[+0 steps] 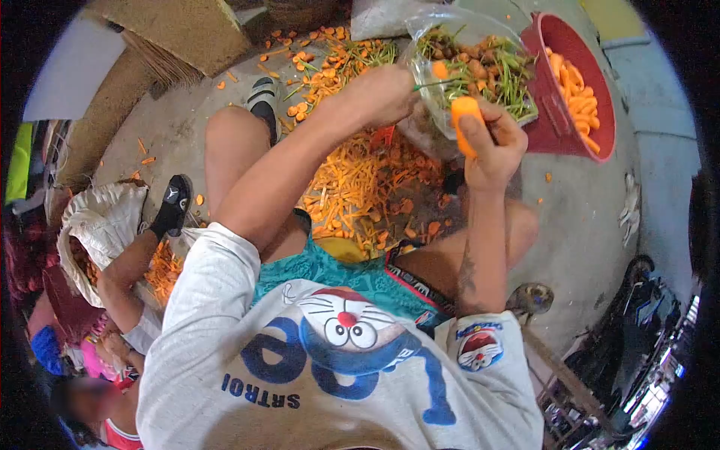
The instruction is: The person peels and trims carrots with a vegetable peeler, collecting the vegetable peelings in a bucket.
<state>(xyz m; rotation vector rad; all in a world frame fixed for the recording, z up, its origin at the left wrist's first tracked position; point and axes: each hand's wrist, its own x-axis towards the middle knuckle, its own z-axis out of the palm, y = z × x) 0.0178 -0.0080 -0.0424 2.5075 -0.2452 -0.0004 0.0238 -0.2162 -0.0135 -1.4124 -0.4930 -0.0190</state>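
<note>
Right hand [496, 150]: fingers grip carrot [466, 118], long axis fore-and-aft | left hand [390, 94]: fingers curl, hold unclear | carrot lies rightward

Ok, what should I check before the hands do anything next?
1. Thick orange carrot piece gripped by the right hand: ok.
2. Slim green object in the closed left hand identified: cannot tell, too small.
3. Clear plastic bag open at the top: cannot tell.
4. Round red plastic tub holding smooth orange carrots: ok.
5. Grey floor free of thin orange peelings: not ok, they're scattered.
</note>
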